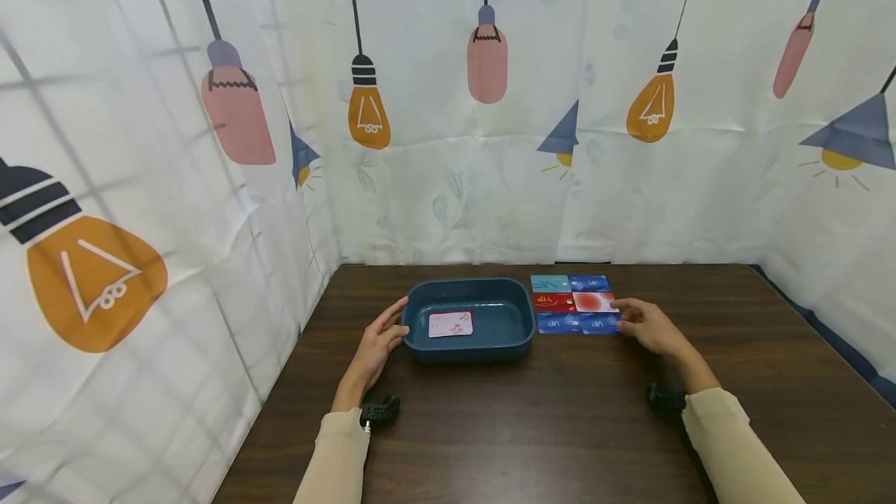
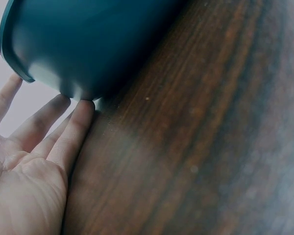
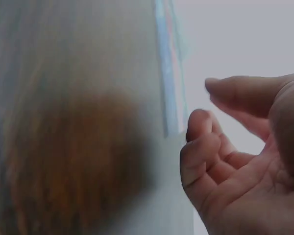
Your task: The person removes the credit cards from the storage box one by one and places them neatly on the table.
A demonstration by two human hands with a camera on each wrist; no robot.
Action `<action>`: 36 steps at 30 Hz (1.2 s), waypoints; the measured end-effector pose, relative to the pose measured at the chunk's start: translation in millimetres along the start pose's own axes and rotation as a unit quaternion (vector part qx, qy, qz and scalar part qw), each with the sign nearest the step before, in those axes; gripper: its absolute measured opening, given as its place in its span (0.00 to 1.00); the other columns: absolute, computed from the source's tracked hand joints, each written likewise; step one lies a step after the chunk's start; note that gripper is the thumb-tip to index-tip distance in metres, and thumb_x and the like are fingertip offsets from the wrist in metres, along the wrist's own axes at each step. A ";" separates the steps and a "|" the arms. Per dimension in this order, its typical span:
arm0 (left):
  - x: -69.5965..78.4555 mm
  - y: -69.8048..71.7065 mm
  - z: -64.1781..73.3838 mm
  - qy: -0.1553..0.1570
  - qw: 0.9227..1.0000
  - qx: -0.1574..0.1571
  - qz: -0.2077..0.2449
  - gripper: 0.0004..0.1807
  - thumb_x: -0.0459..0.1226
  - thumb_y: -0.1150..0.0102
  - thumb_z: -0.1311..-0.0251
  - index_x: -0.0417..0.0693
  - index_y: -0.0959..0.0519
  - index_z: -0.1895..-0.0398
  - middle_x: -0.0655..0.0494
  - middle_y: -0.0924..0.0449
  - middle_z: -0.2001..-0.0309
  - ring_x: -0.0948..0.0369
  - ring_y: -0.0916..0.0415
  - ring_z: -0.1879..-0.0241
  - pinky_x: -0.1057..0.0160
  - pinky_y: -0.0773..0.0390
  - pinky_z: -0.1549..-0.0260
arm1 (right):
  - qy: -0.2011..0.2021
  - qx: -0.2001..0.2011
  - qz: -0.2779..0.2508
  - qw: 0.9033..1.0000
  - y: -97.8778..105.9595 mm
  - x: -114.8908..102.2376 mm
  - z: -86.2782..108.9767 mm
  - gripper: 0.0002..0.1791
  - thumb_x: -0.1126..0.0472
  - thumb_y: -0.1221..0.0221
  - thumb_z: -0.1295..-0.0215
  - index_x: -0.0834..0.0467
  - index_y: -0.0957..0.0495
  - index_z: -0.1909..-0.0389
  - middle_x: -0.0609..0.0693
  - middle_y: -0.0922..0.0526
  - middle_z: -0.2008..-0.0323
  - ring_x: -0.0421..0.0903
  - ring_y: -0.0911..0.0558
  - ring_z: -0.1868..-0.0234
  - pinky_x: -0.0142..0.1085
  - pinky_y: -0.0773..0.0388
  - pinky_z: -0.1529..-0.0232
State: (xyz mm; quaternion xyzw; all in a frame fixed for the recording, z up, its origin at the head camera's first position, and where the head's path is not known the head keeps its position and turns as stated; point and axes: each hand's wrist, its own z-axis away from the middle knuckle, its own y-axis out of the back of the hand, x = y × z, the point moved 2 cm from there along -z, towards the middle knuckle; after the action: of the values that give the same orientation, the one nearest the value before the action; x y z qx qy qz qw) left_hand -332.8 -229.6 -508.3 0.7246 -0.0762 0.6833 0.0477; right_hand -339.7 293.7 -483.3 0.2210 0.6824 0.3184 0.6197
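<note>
A dark teal rectangular tray [image 1: 469,355] stands on the table, with one white-and-pink card [image 1: 450,324] lying flat inside. At its left end my left hand [image 1: 376,348] touches the wall with outstretched fingers; in the left wrist view the fingertips [image 2: 84,108] meet the tray's side [image 2: 93,44] low down. Right of the tray, several cards lie edge to edge in a block: teal, blue, a red VIP card [image 1: 553,302], and a white one with a red circle [image 1: 592,302]. My right hand [image 1: 649,327] is at the block's right edge, thumb and fingers apart, with nothing between them.
The dark wood table [image 1: 539,426] carries everything. A white curtain [image 1: 420,201] printed with lamps rises behind the table and along both sides. Each wrist wears a black camera band, one at the left wrist [image 1: 380,411] and one at the right [image 1: 665,397].
</note>
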 end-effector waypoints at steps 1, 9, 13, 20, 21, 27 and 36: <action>-0.1 0.0 0.1 0.000 1.000 0.000 0.000 0.33 0.30 0.48 0.28 0.55 0.36 0.22 0.46 0.41 0.21 0.48 0.44 0.22 0.74 0.24 0.48 | 0.008 0.001 -0.013 1.000 0.1 -2.6 -0.3 0.24 0.63 0.42 0.27 0.65 0.28 0.33 0.61 0.22 0.56 0.51 0.26 0.61 0.38 0.26 0.64; 0.5 -0.8 0.8 -0.004 1.000 0.004 -0.001 0.33 0.30 0.47 0.29 0.54 0.36 0.22 0.46 0.40 0.22 0.49 0.44 0.23 0.74 0.24 0.48 | 0.081 -0.002 -0.098 0.992 -6.2 -49.7 2.3 0.25 0.59 0.41 0.26 0.63 0.28 0.32 0.67 0.22 0.46 0.58 0.22 0.56 0.40 0.18 0.62; 1.6 -1.1 0.7 -0.008 1.000 0.001 -0.003 0.33 0.31 0.47 0.29 0.53 0.36 0.22 0.45 0.40 0.22 0.47 0.42 0.23 0.74 0.24 0.48 | 0.129 -0.012 -0.120 0.984 -17.4 -82.3 2.8 0.23 0.61 0.41 0.26 0.63 0.27 0.33 0.66 0.20 0.46 0.55 0.21 0.53 0.40 0.16 0.59; 2.1 -1.3 0.9 -0.010 1.000 -0.003 0.002 0.33 0.30 0.47 0.29 0.52 0.37 0.21 0.44 0.40 0.22 0.46 0.41 0.24 0.72 0.23 0.47 | 0.183 -0.061 -0.174 0.966 -49.2 -133.0 -6.0 0.22 0.62 0.40 0.27 0.61 0.25 0.34 0.65 0.19 0.47 0.59 0.19 0.48 0.33 0.18 0.53; 1.6 -1.3 1.0 -0.009 1.000 -0.003 0.002 0.33 0.30 0.48 0.29 0.52 0.37 0.21 0.44 0.40 0.22 0.46 0.41 0.24 0.72 0.23 0.47 | 0.184 -0.068 -0.175 0.965 -54.7 -139.5 -7.8 0.22 0.61 0.40 0.27 0.60 0.25 0.34 0.64 0.19 0.47 0.57 0.18 0.48 0.32 0.19 0.52; 0.5 -0.4 1.1 -0.006 1.000 0.001 -0.001 0.33 0.29 0.48 0.28 0.53 0.37 0.22 0.45 0.40 0.22 0.46 0.41 0.24 0.73 0.24 0.47 | 0.194 -0.101 -0.139 0.966 -86.3 -173.4 -22.1 0.22 0.60 0.39 0.27 0.54 0.25 0.34 0.54 0.20 0.48 0.50 0.21 0.50 0.37 0.21 0.50; 0.6 -0.6 2.1 -0.005 1.000 0.008 -0.002 0.32 0.29 0.47 0.29 0.55 0.35 0.23 0.45 0.38 0.23 0.47 0.40 0.24 0.73 0.24 0.48 | 0.183 -0.110 -0.103 0.971 -130.6 -194.5 -52.1 0.23 0.61 0.37 0.30 0.59 0.24 0.35 0.62 0.19 0.45 0.49 0.21 0.52 0.37 0.19 0.54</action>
State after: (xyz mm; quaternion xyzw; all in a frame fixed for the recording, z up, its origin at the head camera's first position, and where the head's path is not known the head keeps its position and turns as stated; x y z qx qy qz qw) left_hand -330.7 -229.4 -507.8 0.7288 -0.0693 0.6799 0.0426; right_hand -352.9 58.6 -437.2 0.0179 0.7644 0.3608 0.5340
